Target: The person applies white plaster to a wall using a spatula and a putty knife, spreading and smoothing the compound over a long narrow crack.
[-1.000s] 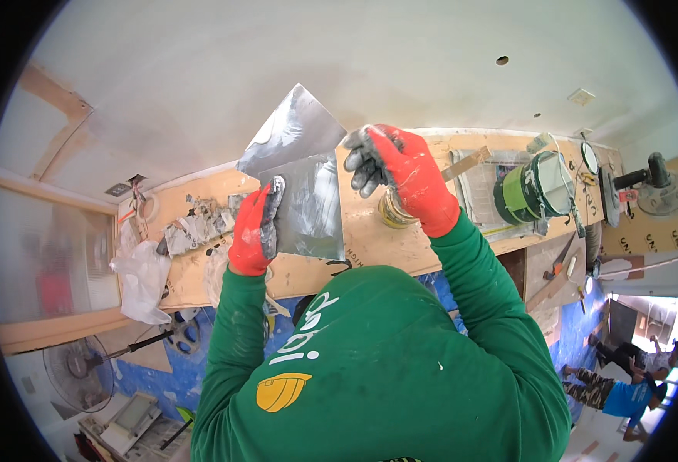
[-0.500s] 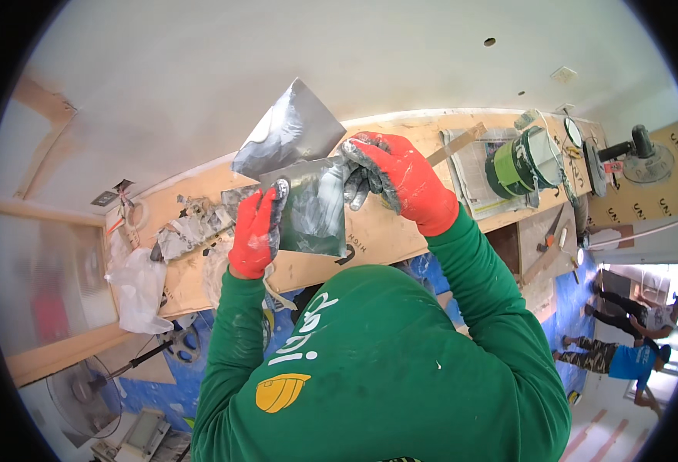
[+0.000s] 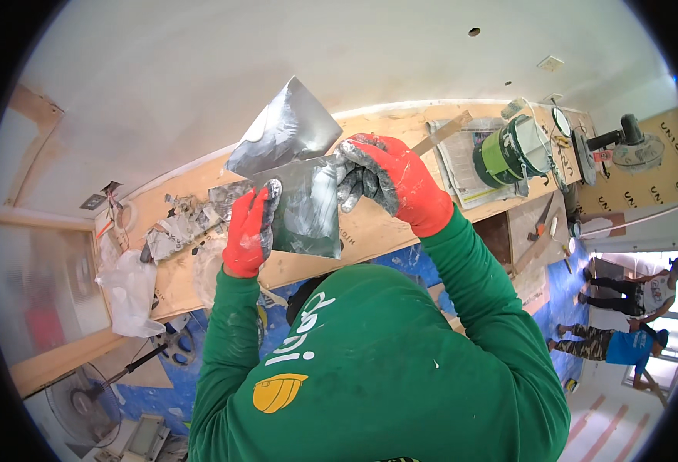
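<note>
Both arms reach up over the plank worktop (image 3: 370, 231): the left hand (image 3: 250, 231) clamps the left edge of a square metal plate (image 3: 308, 212) held flat-on, while the right hand (image 3: 381, 181) grasps a broad blade (image 3: 281, 131) tilted up-left above the plate.

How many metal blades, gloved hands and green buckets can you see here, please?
Metal blades: 2, the upper blade and the lower blade.
Gloved hands: 2, the left hand and the right hand.
Green bucket: 1.
Total: 5.
</note>
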### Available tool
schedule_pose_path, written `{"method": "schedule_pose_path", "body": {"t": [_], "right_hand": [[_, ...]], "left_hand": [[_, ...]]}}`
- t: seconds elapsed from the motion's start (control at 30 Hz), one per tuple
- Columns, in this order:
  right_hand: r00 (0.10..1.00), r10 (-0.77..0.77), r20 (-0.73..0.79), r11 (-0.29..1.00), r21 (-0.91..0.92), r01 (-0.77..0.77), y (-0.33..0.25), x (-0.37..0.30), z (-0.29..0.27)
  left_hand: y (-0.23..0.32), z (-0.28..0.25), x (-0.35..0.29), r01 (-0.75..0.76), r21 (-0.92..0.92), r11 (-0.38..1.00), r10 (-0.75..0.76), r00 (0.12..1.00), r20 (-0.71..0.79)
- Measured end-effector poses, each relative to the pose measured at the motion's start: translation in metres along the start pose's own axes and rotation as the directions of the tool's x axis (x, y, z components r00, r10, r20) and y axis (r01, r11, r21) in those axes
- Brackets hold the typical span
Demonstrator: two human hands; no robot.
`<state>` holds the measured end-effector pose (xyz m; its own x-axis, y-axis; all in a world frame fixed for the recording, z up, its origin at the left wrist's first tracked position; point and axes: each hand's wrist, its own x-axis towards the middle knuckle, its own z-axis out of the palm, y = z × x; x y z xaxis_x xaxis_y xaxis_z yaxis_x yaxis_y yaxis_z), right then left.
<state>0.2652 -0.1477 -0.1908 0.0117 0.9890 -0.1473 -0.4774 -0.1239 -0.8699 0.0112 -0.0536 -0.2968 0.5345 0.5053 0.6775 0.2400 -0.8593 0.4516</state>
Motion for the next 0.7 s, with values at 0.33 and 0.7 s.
{"method": "schedule_pose_path", "body": {"t": [0.33,0.7], "right_hand": [[0.998,-0.032,-0.046,0.998,0.06,0.035,-0.011,-0.023,-0.044],[0.718,-0.62,0.316,0.307,-0.745,0.593,0.04,-0.007,-0.097]], "left_hand": [[0.044,0.014,0.015,0.029,0.105,0.994,-0.033,0.999,0.036],[0.095,0.043,0.027,0.021,0.144,0.989,-0.043,0.988,0.15]]}}
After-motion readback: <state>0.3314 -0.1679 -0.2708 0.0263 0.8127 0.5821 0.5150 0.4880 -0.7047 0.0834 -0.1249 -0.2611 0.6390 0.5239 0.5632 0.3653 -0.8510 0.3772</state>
